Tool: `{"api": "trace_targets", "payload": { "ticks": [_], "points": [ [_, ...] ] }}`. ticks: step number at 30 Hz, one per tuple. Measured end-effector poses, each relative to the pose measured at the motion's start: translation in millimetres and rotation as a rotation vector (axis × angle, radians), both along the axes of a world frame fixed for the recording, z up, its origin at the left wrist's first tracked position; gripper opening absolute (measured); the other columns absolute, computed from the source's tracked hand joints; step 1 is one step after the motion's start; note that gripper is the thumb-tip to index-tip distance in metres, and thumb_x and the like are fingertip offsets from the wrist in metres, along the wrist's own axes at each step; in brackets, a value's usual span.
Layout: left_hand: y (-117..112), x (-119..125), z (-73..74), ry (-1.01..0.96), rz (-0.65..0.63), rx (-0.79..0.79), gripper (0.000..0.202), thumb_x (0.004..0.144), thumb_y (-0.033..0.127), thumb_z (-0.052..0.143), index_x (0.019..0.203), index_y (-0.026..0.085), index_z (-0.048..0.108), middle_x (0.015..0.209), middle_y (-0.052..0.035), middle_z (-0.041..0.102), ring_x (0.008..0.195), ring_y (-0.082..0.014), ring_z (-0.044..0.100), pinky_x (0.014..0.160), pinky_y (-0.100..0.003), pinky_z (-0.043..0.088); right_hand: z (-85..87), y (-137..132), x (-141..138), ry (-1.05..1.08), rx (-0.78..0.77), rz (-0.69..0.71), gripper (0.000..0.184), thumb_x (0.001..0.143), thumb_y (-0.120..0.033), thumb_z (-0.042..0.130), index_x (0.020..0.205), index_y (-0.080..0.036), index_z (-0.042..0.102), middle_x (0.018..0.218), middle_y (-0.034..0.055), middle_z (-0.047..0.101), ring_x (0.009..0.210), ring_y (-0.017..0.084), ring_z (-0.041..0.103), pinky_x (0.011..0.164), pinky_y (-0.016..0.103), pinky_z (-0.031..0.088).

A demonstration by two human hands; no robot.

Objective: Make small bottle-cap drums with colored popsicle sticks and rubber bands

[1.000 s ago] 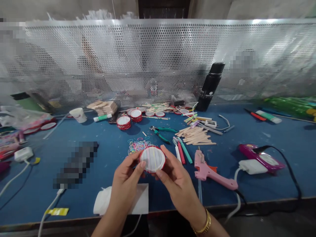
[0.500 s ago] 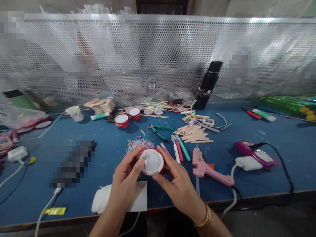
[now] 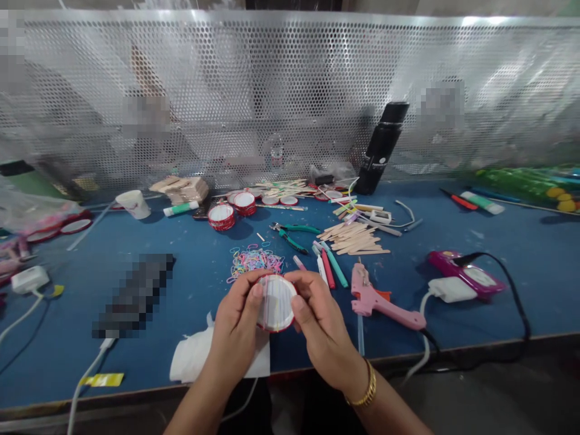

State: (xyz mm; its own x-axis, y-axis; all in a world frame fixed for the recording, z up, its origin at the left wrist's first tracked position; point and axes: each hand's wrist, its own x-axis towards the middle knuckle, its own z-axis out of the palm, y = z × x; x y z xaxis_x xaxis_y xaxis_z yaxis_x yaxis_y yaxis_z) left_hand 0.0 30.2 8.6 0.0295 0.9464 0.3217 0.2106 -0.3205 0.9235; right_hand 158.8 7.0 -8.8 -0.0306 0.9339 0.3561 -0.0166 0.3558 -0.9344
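Observation:
Both my hands hold a small round red-rimmed lid (image 3: pixel 277 302) with a white face and thin coloured bands stretched across it. My left hand (image 3: pixel 238 326) grips its left edge, thumb on the rim. My right hand (image 3: pixel 317 323) grips the right edge, thumb on the face, with a gold bangle on the wrist. The lid is held just above the blue table (image 3: pixel 190 266), near its front edge. A heap of coloured rubber bands (image 3: pixel 254 261) lies just beyond it. A white cloth (image 3: pixel 194 357) lies under my left hand.
A pink glue gun (image 3: pixel 379 302) lies to the right, with marker pens (image 3: pixel 328 266), craft sticks (image 3: pixel 353 239) and green pliers (image 3: pixel 292 234) behind. More red lids (image 3: pixel 222 216), a black bottle (image 3: pixel 380 148) and a perforated metal screen (image 3: pixel 290 96) stand at the back. Chargers and cables lie at both sides.
Both hands have drawn the lid nearer and lower, towards the table's front edge. It has turned so its face is more side-on, and my right thumb now lies on the face.

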Motion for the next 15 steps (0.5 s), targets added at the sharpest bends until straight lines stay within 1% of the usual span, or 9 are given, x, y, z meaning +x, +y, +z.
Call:
{"api": "trace_targets", "payload": {
  "ticks": [2,3,5,8,12,15],
  "points": [
    [-1,0,0.0,0.023,-0.012,0.01,0.029,0.104,0.044,0.052,0.11,0.023,0.072,0.099,-0.0044,0.074,0.087,-0.0199,0.066,0.079,-0.029,0.049,1.5,0,-2,-0.002,-0.015,-0.061,0.031,0.107,-0.048,0.046,0.127,-0.028,0.057,0.083,0.0002,0.06,0.067,0.017,0.056,0.069,0.033,0.052],
    [-2,1,0.4,0.036,-0.014,0.02,0.03,0.105,0.044,0.051,0.11,0.023,0.072,0.098,-0.0042,0.074,0.086,-0.0197,0.065,0.078,-0.029,0.049,2.8,1,-3,-0.007,-0.014,-0.086,0.031,0.107,-0.048,0.045,0.125,-0.027,0.058,0.081,-0.0001,0.058,0.068,0.018,0.056,0.068,0.033,0.051],
    [-3,1,1.6,0.057,-0.003,0.04,0.029,0.105,0.043,0.051,0.11,0.023,0.072,0.098,-0.0042,0.074,0.085,-0.0199,0.065,0.077,-0.029,0.049,5.8,2,-4,-0.022,0.005,-0.12,0.028,0.107,-0.046,0.044,0.119,-0.026,0.059,0.085,0.001,0.06,0.073,0.018,0.057,0.069,0.032,0.049],
    [-3,1,3.4,0.081,0.006,0.063,0.029,0.105,0.041,0.05,0.111,0.023,0.072,0.101,-0.0047,0.074,0.09,-0.0204,0.066,0.08,-0.029,0.049,10.4,4,-6,-0.042,0.048,-0.16,0.025,0.107,-0.042,0.044,0.111,-0.024,0.06,0.091,0.0023,0.063,0.077,0.017,0.058,0.07,0.031,0.048],
    [-3,1,5.0,0.103,-0.004,0.085,0.028,0.105,0.038,0.049,0.109,0.022,0.072,0.099,-0.0046,0.074,0.089,-0.0192,0.067,0.08,-0.029,0.05,13.2,5,-8,-0.047,0.061,-0.183,0.025,0.107,-0.039,0.042,0.107,-0.023,0.061,0.089,0.0019,0.064,0.076,0.017,0.059,0.066,0.029,0.046],
    [-4,2,5.8,0.121,0.003,0.097,0.027,0.105,0.035,0.048,0.108,0.022,0.072,0.098,-0.004,0.075,0.088,-0.0183,0.068,0.079,-0.028,0.051,12.9,6,-10,-0.066,0.076,-0.202,0.023,0.106,-0.036,0.043,0.105,-0.022,0.062,0.092,0.0025,0.065,0.082,0.017,0.061,0.07,0.029,0.047]
  ]
}}
